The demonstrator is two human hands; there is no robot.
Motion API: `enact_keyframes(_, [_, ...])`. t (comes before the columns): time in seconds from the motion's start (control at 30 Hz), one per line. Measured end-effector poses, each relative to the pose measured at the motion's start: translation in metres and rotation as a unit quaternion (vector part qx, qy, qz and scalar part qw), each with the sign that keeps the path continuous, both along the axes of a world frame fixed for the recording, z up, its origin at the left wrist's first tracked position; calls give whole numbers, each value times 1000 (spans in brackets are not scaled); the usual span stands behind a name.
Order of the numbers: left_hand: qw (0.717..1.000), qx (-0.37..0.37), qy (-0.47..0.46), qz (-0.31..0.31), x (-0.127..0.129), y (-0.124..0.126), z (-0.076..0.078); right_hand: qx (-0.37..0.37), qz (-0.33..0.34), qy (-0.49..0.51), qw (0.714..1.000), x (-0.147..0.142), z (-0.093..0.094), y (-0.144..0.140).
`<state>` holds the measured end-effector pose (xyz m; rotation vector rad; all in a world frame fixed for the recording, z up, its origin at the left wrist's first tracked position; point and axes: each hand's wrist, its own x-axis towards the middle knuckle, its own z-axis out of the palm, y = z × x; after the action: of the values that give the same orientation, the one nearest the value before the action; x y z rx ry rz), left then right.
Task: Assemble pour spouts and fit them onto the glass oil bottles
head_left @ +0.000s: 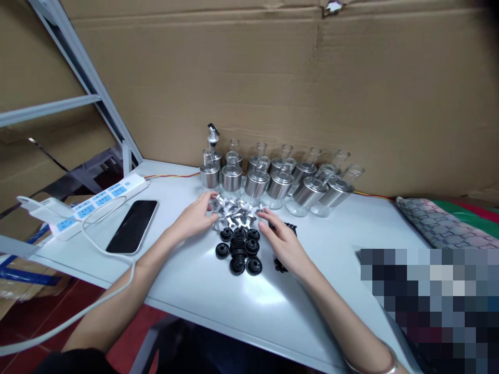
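Observation:
A heap of shiny silver pourer parts (237, 212) lies on the table between my two hands. My left hand (198, 214) rests at its left edge, thumb and fingers apart. On the other side my right hand (284, 241) has its fingers spread, the fingertips by the heap's right edge. Several black ribbed stoppers (238, 245) are grouped just in front of the silver parts. Small black pieces (280, 266) lie partly hidden beneath my right hand. Behind the heap stand two rows of glass bottles with metal sleeves (257, 183); a pourer (212, 135) tops one at the left.
To the left are a black phone (133, 227) and a white power strip (102, 202) with a white cable crossing over my left forearm. A cardboard wall (234, 78) rises behind the bottles. Patterned fabric (440, 221) lies at the right.

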<state>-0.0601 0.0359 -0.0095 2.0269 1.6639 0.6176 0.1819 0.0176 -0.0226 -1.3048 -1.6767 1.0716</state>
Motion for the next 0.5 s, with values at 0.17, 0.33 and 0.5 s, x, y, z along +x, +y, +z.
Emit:
enact_keyframes(0.17, [998, -8, -23, -52, -4, 0, -2, 42, 3, 15, 999, -2, 5, -3])
enact_keyframes(0.33, [998, 51, -48, -8, 1, 0, -4, 25, 27, 30, 999, -4, 7, -6])
enact_keyframes(0.5, [945, 252, -143, 151, 0, 23, 22, 48, 20, 41, 998, -3, 9, -6])
